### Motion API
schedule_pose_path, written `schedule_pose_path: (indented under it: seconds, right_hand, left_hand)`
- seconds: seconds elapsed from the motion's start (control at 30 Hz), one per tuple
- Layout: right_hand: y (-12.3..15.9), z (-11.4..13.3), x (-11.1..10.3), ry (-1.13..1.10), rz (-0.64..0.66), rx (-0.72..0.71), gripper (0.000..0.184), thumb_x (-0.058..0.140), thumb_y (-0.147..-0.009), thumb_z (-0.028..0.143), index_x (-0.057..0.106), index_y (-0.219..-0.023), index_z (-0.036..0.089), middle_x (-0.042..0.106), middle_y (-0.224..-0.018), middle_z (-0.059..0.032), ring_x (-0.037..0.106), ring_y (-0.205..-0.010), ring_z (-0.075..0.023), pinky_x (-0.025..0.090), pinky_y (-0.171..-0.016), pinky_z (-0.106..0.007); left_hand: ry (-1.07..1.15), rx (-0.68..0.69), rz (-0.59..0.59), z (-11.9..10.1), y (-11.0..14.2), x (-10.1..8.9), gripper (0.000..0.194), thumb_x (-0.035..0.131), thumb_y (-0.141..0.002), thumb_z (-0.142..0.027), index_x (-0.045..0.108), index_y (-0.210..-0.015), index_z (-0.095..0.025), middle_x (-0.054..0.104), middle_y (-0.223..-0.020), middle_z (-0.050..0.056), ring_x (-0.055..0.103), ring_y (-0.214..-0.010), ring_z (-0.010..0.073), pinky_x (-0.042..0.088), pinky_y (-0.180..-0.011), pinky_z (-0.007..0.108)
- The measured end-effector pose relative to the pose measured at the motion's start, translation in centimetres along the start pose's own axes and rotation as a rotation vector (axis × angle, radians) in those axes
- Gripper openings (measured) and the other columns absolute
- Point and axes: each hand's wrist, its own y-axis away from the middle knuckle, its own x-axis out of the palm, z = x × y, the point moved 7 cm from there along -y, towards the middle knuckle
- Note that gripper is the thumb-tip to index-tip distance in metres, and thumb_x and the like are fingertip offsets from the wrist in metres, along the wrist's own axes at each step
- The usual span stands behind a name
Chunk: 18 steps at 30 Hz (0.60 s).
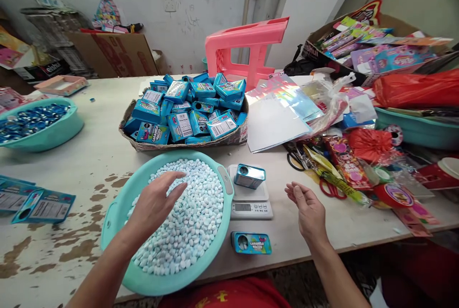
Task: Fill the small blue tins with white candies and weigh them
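My left hand hovers over a turquoise basin filled with small pale-blue and white candies. Its thumb and forefinger are apart, with nothing visible between them. To the right of the kitchen scale, my right hand is held in the air, empty, with its fingers loosely stretched out. A small blue tin stands on the scale's platform. Nearer the table edge lies another blue tin with a "Caramelo Macizo" label and a round window.
Behind the basin, a cardboard tray is heaped with blue candy packs. Far left is a basin of shiny blue pieces, with printed blue cards below. At right are white sheets, scissors, packets and a pink stool.
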Motion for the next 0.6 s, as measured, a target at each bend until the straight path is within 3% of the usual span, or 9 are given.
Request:
schedule_pose_path:
  seconds: [0.17, 0.27, 0.37, 0.4, 0.47, 0.53, 0.6]
  right_hand:
    - [0.4, -0.2, -0.2, 0.022, -0.004, 0.021, 0.042, 0.073, -0.072, 0.05, 0.064, -0.099, 0.019, 0.067, -0.098, -0.0061, 0.064, -0.09, -0.0203, 0.047, -0.093, -0.041]
    - [1.4, -0.2, -0.1, 0.057, 0.032, 0.021, 0.042, 0.07, -0.075, 0.05, 0.063, -0.102, 0.019, 0.067, -0.1, -0.0079, 0.064, -0.092, -0.0221, 0.046, -0.094, -0.043]
    - [3.4, 0.1, 1.2, 0.051, 0.261, -0.053, 0.045, 0.056, -0.084, 0.056, 0.061, -0.11, 0.021, 0.067, -0.105, -0.0103, 0.064, -0.096, -0.0244, 0.049, -0.091, -0.041]
    - [4.4, 0.3, 2.0, 0.054, 0.382, -0.098, 0.051, 0.053, -0.083, 0.061, 0.06, -0.113, 0.021, 0.066, -0.107, -0.0111, 0.064, -0.098, -0.0259, 0.05, -0.089, -0.04]
    - [7.0, 0.6, 3.5, 0.117, 0.625, -0.189, 0.07, 0.056, -0.071, 0.074, 0.059, -0.118, 0.022, 0.064, -0.114, -0.0128, 0.062, -0.103, -0.0301, 0.052, -0.087, -0.039]
    - [9.4, 0.4, 4.7, 0.272, 0.78, -0.245, 0.08, 0.068, -0.058, 0.073, 0.06, -0.119, 0.022, 0.062, -0.118, -0.0126, 0.061, -0.105, -0.0321, 0.054, -0.085, -0.036]
    - [10.8, 0.0, 5.3, 0.438, 0.833, -0.25, 0.062, 0.077, -0.06, 0.057, 0.066, -0.111, 0.024, 0.066, -0.114, -0.0091, 0.064, -0.1, -0.0292, 0.055, -0.083, -0.029]
  left_hand:
    - [0.058, 0.166, 0.064, -5.1, -3.8, 0.6, 0.031, 0.043, -0.09, -0.042, 0.06, -0.109, -0.023, 0.064, -0.115, 0.005, 0.059, -0.104, 0.0221, 0.046, -0.089, 0.035]
    - [0.104, 0.296, 0.132, -8.8, -6.4, 3.3, 0.041, 0.054, -0.085, -0.038, 0.051, -0.124, -0.023, 0.057, -0.126, 0.007, 0.053, -0.114, 0.0232, 0.043, -0.095, 0.037]
    - [0.058, 0.461, 0.258, -12.2, -7.9, 7.8, 0.072, 0.073, -0.069, -0.037, 0.043, -0.133, -0.024, 0.052, -0.131, 0.012, 0.05, -0.117, 0.0295, 0.045, -0.092, 0.041]
    - [0.029, 0.493, 0.3, -13.0, -8.1, 9.3, 0.069, 0.074, -0.066, -0.034, 0.048, -0.129, -0.024, 0.057, -0.123, 0.012, 0.055, -0.11, 0.0298, 0.048, -0.087, 0.04]
    - [-0.015, 0.503, 0.323, -13.7, -8.5, 11.1, 0.041, 0.068, -0.072, -0.026, 0.06, -0.112, -0.022, 0.066, -0.099, 0.009, 0.063, -0.091, 0.0262, 0.049, -0.076, 0.034]
    - [-0.043, 0.468, 0.275, -13.5, -8.9, 10.7, 0.026, 0.061, -0.078, -0.023, 0.062, -0.103, -0.021, 0.067, -0.093, 0.008, 0.065, -0.086, 0.0237, 0.048, -0.072, 0.03]
    - [-0.066, 0.412, 0.2, -12.2, -9.5, 8.1, 0.032, 0.057, -0.081, -0.028, 0.057, -0.113, -0.02, 0.065, -0.106, 0.01, 0.063, -0.095, 0.024, 0.048, -0.075, 0.03]
